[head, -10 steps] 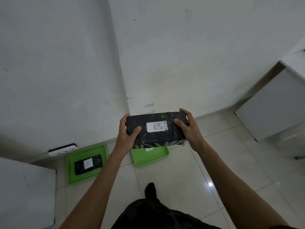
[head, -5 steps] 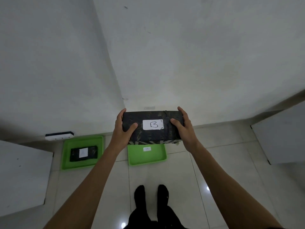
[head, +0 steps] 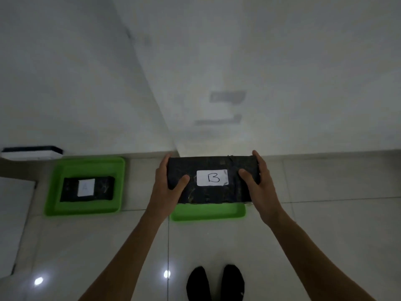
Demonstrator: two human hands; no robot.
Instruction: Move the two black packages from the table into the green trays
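Wall (head: 238,61): pale and blank, it rose beyond my fingers, meeting the floor just past the package I held.
Floor (head: 325,235): light glossy tiles lay under my fingers and my two feet (head: 214,283) in black.
Left tray (head: 54,205): this green tray sat on the floor well to the left of my left fingers, close to the wall.
Right tray (head: 208,212): only the near green rim showed, below and just behind my fingers; the rest was hidden by the package.
Package B (head: 212,192): black, with a white label (head: 212,177) marked B, it was held level between both sets of fingers above the right tray; I could not tell whether it touched the tray.
Package A (head: 104,189): black with a blurred white label, it lay inside the left tray, well apart from my fingers.
Left hand (head: 167,190): its fingers were wrapped round the left end of package B, thumb on top.
Right hand (head: 258,187): its fingers clasped the right end, thumb on top.
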